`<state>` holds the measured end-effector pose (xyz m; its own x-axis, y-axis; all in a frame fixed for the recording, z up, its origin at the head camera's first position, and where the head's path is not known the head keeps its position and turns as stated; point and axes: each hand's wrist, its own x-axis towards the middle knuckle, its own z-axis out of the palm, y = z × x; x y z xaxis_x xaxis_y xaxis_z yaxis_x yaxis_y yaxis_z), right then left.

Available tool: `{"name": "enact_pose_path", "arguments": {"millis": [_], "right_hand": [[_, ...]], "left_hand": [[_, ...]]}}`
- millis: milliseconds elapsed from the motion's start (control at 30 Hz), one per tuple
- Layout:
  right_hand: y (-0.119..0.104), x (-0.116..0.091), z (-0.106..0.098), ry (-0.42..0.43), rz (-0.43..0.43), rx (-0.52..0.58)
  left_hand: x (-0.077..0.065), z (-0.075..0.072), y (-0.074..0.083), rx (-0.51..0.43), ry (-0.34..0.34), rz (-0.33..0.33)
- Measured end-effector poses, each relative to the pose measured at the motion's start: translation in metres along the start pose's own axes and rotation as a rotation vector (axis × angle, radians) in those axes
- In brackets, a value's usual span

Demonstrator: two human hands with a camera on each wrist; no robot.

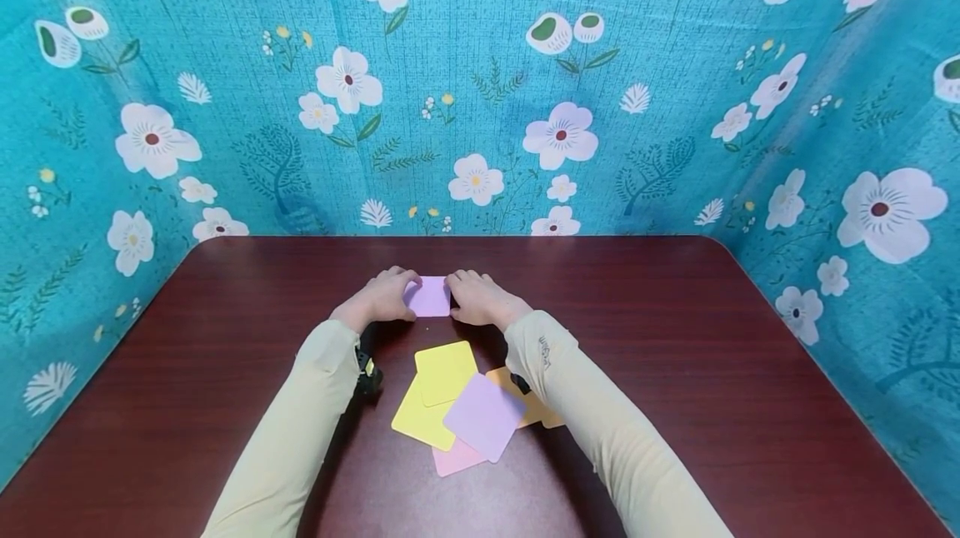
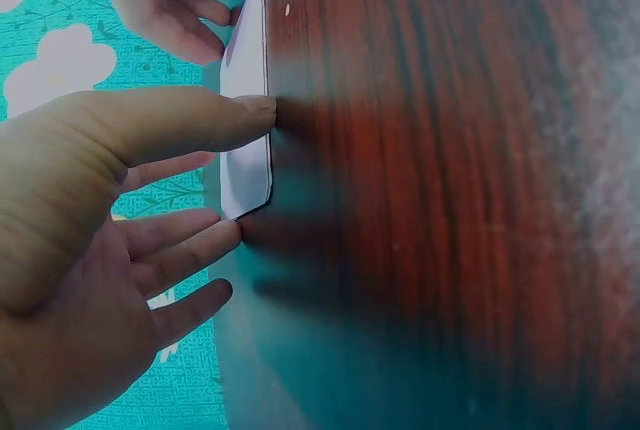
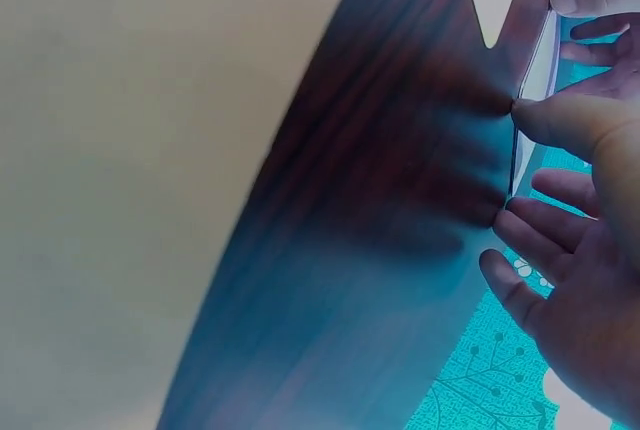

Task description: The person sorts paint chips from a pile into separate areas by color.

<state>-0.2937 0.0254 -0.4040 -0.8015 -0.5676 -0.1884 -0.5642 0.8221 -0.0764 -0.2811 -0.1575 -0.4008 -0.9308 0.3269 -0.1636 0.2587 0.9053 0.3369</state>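
A purple square card (image 1: 428,296) lies flat at the far middle of the table, between both hands. My left hand (image 1: 384,296) holds its left side, thumb at the near edge and fingers along the side and beyond. On the opposite side, my right hand (image 1: 480,298) grips the card the same way. From the left wrist, the card (image 2: 247,165) looks pale and thin, with a dark lower edge, and the left thumb (image 2: 215,120) reaches across it. The right wrist view has the right thumb (image 3: 560,120) at the card's near edge.
Nearer me lie overlapping cards: two yellow cards (image 1: 444,371), a second purple card (image 1: 484,418) over a pink card (image 1: 456,460), and orange cards (image 1: 534,413) partly under the right forearm. The dark red table (image 1: 247,338) meets a blue flowered cloth (image 1: 465,88) behind.
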Motion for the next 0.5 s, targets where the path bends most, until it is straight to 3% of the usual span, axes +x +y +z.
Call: {"name": "enact_pose_path", "arguments": {"millis": [500], "right_hand": [[0.004, -0.014, -0.005, -0.031, -0.013, 0.072]], "left_hand": [[-0.009, 0.003, 0.009, 0.045, 0.047, -0.013]]}}
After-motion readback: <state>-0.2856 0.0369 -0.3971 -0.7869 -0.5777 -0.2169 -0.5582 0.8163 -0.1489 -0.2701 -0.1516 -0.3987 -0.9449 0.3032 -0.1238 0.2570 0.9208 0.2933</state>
